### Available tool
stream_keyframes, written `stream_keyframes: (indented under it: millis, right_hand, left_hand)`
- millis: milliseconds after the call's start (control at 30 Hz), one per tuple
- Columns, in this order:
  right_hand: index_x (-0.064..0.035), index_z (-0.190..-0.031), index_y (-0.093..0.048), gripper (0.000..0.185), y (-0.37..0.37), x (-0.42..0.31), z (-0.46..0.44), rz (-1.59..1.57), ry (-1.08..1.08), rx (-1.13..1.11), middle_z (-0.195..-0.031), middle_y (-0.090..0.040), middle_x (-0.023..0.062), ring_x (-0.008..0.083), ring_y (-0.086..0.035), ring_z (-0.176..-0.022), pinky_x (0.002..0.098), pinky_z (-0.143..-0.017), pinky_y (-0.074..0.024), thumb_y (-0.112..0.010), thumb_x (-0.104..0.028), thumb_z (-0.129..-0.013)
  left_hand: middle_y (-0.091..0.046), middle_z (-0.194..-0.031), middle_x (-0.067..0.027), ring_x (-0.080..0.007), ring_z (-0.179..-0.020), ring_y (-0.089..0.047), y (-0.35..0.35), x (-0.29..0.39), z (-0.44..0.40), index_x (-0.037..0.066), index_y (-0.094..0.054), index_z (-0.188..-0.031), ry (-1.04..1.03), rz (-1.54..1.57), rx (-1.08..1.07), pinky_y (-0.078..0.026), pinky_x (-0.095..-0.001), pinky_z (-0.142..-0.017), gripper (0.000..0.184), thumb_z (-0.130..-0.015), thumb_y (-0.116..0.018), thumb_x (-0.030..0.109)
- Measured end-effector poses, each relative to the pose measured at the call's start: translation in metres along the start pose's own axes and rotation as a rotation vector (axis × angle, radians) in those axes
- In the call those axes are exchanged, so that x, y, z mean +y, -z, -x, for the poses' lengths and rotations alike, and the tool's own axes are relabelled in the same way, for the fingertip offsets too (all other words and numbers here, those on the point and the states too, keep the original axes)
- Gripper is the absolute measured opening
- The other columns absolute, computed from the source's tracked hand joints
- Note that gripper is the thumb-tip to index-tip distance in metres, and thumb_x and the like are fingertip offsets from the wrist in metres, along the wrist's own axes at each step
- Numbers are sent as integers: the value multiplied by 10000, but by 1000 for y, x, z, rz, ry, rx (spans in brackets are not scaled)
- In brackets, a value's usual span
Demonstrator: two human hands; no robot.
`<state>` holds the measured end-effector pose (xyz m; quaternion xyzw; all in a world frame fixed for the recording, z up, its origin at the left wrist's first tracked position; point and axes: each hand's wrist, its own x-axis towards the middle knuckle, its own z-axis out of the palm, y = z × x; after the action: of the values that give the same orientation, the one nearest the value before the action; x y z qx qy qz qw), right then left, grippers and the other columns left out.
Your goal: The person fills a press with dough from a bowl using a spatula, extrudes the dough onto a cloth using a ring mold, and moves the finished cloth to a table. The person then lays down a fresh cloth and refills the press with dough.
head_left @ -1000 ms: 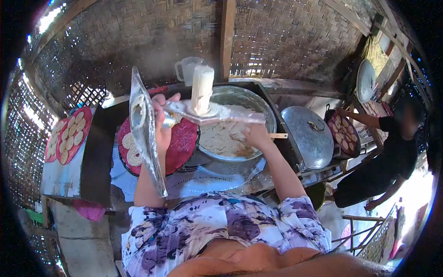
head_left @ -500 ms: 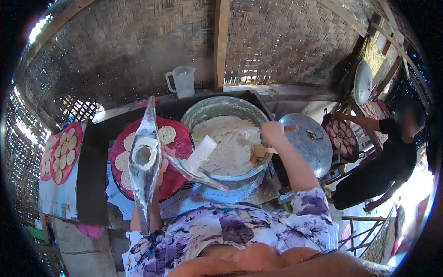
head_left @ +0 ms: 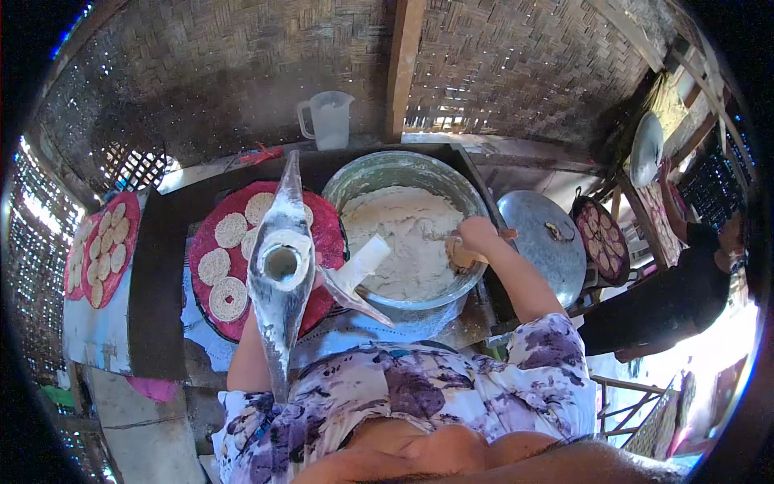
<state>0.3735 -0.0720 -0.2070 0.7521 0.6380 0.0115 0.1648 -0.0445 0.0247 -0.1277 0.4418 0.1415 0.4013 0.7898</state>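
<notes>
My left hand, mostly hidden, is closed around a flour-dusted wooden dough press [head_left: 274,310] with a round opening in its middle. Beside the press sticks out its plunger [head_left: 359,266], a pale cylinder on a pointed wooden crossbar, near the same hand. Underneath is a round tray covered in red cloth [head_left: 203,252], bearing several lacy dough discs [head_left: 230,231]. My right hand [head_left: 477,234] is wrapped around the handle of a wooden spatula [head_left: 463,256]. Its blade sits at the right side of the pale dough [head_left: 399,234] inside a large metal basin [head_left: 377,166].
A clear plastic jug [head_left: 330,121] stands behind the basin. To the right are a big metal lid [head_left: 542,246] and a pan of discs [head_left: 601,240]. Beyond them a co-worker [head_left: 653,306] reaches toward another lid [head_left: 647,149]. More red trays [head_left: 113,250] lean at far left.
The press has moved right over the tray, and more discs show left of it. My right hand has shifted slightly with the spatula. The co-worker's arm has gone from the pan up toward the lid.
</notes>
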Motion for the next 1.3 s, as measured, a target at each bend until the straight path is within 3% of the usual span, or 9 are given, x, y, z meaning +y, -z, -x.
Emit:
stream_keyframes:
  millis: [333, 367, 467, 500, 633, 700, 967, 1200, 1300]
  right_hand:
    - [-34, -904, -658, 405, 91, -4, 44, -569, -4, -177, -765, -638, 140, 223, -615, -722, 343, -639, -473, -585, -415, -788]
    - [-20, -922, -652, 422, 105, 3, 52, -706, -13, -209, -758, -639, 120, 188, -604, -721, 319, -644, -468, -592, -416, -789]
    - [-19, -953, -646, 409, 127, 25, 71, -1030, 120, -142, -753, -626, 36, 95, -552, -693, 257, -590, -440, -644, -383, -768]
    - [-25, -959, -646, 398, 134, 28, 76, -1121, 191, -90, -754, -619, 4, 65, -531, -680, 239, -560, -429, -666, -367, -756]
    - [4, -1001, -628, 379, 175, 12, 95, -1332, 323, -124, -828, -621, -2, 63, -522, -732, 228, -617, -423, -640, -315, -796]
    - [24, -993, -628, 366, 192, -1, 100, -1334, 326, -238, -877, -624, 30, 88, -522, -773, 237, -664, -418, -631, -288, -801]
    - [-112, -857, -677, 233, 261, -27, 107, -191, 546, 552, -665, -575, 58, 222, -575, -646, 356, -579, -440, -684, -249, -668]
    - [-123, -811, -596, 140, 244, -112, 119, 451, 680, 1062, -635, -471, -21, 126, -508, -597, 272, -521, -379, -607, -148, -673]
    - [-116, -792, -585, 112, 240, -96, 120, 294, 719, 1096, -586, -400, -34, 118, -461, -544, 257, -481, -345, -606, -121, -682]
  left_hand:
    - [-599, -874, -103, -241, -762, -590, 6, -4, -29, 74, -548, -971, 303, 421, -172, -513, -419, -662, 271, -848, -498, 311]
    - [-606, -847, -102, -249, -708, -601, -5, -4, -32, 80, -559, -948, 259, 375, -198, -521, -425, -609, 337, -875, -441, 387]
    - [-588, -918, -42, -171, -803, -584, -9, -17, -36, 74, -535, -1029, -244, -812, 29, -514, -376, -671, 249, -797, -602, 135]
    - [-600, -896, -53, -166, -807, -586, -41, 1, -28, 64, -546, -1060, 32, -499, 48, -505, -363, -711, 275, -806, -594, 158]
    - [-593, -1061, -116, -214, -952, -585, -40, -22, -58, 69, -511, -1148, -212, -1159, -266, -445, -316, -842, 454, -747, -646, 230]
    - [-569, -1109, -137, -255, -989, -569, -33, -48, -74, 78, -508, -1162, -20, -881, -316, -433, -331, -857, 477, -745, -632, 275]
    - [-532, -1175, -152, -298, -1038, -542, -74, -22, -59, 111, -507, -1194, -181, -1248, -380, -426, -350, -868, 503, -761, -584, 356]
    - [-602, -1060, -137, -264, -980, -576, -72, -29, -66, 92, -567, -1119, 4, -1066, -264, -432, -334, -828, 447, -763, -596, 361]
    - [-609, -1055, -106, -201, -937, -582, -61, -32, -68, 55, -567, -1118, 44, -970, -278, -435, -318, -826, 401, -798, -582, 297]
